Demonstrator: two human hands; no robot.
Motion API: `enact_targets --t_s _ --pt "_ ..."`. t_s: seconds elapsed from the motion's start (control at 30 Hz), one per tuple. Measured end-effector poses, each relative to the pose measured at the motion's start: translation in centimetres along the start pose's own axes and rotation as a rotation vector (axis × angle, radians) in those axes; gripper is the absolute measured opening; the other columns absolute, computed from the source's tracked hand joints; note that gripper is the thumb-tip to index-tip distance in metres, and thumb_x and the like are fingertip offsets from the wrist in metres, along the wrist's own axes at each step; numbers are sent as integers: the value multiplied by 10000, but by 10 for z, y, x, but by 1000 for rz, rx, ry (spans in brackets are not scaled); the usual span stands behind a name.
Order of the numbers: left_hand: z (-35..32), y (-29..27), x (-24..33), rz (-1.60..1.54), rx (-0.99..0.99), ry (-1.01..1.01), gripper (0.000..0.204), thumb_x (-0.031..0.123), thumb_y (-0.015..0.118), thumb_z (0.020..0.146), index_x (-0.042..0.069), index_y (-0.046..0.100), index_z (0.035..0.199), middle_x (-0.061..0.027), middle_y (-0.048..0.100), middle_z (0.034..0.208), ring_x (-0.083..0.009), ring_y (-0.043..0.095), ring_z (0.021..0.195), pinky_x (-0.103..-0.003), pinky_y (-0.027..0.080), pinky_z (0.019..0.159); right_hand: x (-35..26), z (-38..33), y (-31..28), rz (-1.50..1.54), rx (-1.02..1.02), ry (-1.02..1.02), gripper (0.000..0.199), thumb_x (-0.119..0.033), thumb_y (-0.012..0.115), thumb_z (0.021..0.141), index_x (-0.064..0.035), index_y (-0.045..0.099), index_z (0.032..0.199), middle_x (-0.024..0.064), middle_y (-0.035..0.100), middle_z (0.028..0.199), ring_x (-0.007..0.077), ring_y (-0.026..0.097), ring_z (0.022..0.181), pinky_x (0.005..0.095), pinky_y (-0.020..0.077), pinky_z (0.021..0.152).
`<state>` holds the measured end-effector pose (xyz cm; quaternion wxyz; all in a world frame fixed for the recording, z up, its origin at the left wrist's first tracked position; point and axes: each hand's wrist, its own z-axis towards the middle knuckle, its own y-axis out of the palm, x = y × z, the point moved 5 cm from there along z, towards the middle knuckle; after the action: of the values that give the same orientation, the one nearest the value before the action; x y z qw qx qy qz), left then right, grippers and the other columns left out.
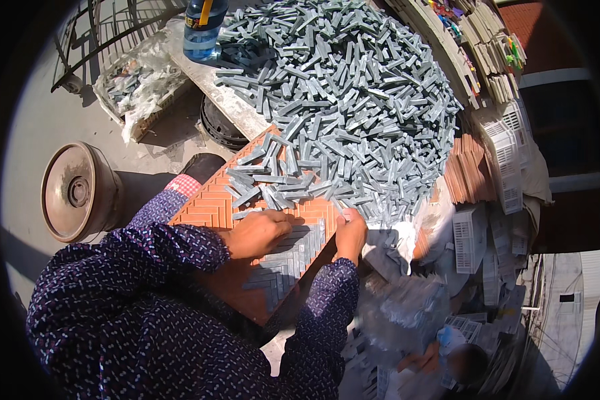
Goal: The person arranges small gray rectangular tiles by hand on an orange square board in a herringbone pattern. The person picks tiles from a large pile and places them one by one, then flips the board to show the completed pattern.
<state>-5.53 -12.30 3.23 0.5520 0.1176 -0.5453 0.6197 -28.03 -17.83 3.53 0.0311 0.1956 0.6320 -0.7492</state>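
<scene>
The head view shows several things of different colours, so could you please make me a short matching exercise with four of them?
Things:
1. Tray
2. Grey strips
3. Bottle
4. Round container

Descriptions:
A. Blue, at the picture's top edge
B. Brown, on the ground at the far left
C. Orange, grooved, with the left hand over it
D. Mostly in one large, loose heap

Right pairs: 1-C, 2-D, 3-A, 4-B
</scene>
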Motion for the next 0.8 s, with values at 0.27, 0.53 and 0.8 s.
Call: enact_targets --t_s 0.27,0.53,0.8 --pt "31 -10 -22 521 197 227 205 147 517 786 33 586 942 -66 527 906 -233 505 883 -315 434 775 5 3 11 -10 -14 -65 161 -41 687 720 -11 632 868 173 614 890 359 595 814 422 474 735" --pt "35 -8 -32 483 94 72 114 148 545 764 55 566 828 -70 507 880 -227 499 849 -321 431 740 9 -65 2 17 113 -233 152 -27 670 740 -11 612 880 165 609 864 363 583 801 419 472 713" --pt "41 -5 -35 326 35 -86 212 46 564 710 -9 551 914 -129 542 911 -293 535 885 -366 457 770 10 -52 7 43 12 -166 133 -61 677 748 -29 636 869 147 637 780 338 616 737 390 485 666"
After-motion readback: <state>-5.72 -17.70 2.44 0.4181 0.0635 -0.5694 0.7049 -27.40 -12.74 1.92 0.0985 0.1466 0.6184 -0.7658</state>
